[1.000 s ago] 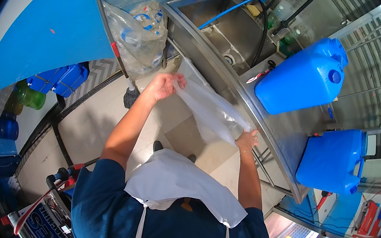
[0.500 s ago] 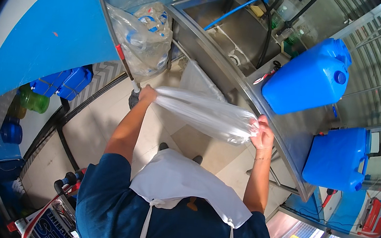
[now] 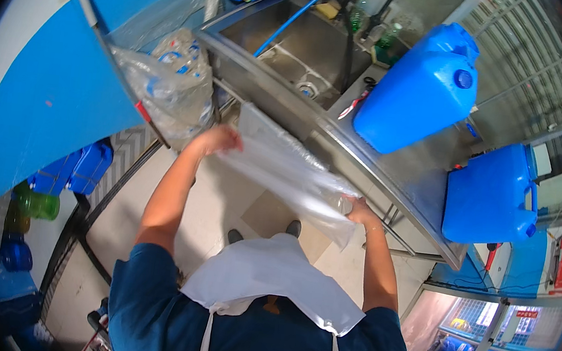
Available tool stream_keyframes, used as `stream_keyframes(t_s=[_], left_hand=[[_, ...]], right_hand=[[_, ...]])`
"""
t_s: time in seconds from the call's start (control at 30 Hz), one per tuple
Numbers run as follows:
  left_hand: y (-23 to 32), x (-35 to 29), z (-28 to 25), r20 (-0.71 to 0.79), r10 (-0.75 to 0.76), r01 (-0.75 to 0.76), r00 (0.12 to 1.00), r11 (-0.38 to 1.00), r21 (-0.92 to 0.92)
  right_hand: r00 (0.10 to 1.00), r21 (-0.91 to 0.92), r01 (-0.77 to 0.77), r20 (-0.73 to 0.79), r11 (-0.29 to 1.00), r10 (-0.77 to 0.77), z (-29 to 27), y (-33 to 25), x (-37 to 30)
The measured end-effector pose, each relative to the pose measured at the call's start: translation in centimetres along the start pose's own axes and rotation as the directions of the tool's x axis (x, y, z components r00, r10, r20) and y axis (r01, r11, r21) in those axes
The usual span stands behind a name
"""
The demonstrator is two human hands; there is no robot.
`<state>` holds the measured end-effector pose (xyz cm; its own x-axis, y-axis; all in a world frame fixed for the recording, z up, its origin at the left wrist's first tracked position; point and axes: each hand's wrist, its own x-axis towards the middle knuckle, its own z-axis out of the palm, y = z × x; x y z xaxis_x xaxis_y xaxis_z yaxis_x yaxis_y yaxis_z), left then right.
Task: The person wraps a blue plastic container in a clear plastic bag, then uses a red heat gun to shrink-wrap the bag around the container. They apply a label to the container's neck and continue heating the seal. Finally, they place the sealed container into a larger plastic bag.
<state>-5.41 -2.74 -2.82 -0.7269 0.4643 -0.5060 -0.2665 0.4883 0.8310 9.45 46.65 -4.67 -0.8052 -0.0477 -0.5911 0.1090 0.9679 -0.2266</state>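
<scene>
Between my two hands spreads a large clear plastic bag (image 3: 275, 168), thin and blurred in places, hanging in front of the steel sink's front side. My left hand (image 3: 219, 141) is closed at its upper left end; the fingertips are smeared by motion. At the lower right end, the fingers of my right hand (image 3: 362, 213) are closed on the plastic near its edge. A loose corner drops below that hand. More clear plastic shows behind, close under the counter, and I cannot tell whether it is the same piece.
Beyond the hands stands a steel sink (image 3: 243, 24) with a blue hose (image 3: 291, 25) in it. Two blue jugs (image 3: 415, 94) stand on its counter at the right. A sack of empty bottles (image 3: 173, 87) and a long pole (image 3: 117, 63) are at the left.
The plastic has gone from a gathered, stretched strip to a wider spread sheet. Both hands have shifted, the right one inward and down. My view has also turned, and the sink sits further left.
</scene>
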Motion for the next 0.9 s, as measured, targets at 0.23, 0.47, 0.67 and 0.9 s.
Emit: stream_keyframes(t_s=[0.23, 0.47, 0.67, 0.9], left_hand=[[-1.1, 2.0, 2.4, -0.391, 0.188, 0.236, 0.901, 0.543, 0.806], [7.9, 0.5, 3.9, -0.669, 0.310, 0.074, 0.676, 0.874, 0.480], [14.9, -0.1, 9.3, -0.760, 0.191, 0.223, 0.622, 0.887, 0.406], [15.0, -2.0, 13.3, -0.725, -0.115, 0.089, 0.679, 0.993, -0.073]], right_hand=[[0.863, 0.753, 0.317, 0.023, 0.577, -0.505, -7.9, 2.8, -3.0], [0.834, 0.745, 0.290, -0.505, 0.600, 0.224, -26.1, 15.0, 3.1], [0.226, 0.066, 0.228, -0.974, 0.971, 0.013, -41.0, 20.0, 20.2], [0.596, 0.101, 0.155, -0.803, 0.983, -0.012, -44.6, 26.6, 27.8]])
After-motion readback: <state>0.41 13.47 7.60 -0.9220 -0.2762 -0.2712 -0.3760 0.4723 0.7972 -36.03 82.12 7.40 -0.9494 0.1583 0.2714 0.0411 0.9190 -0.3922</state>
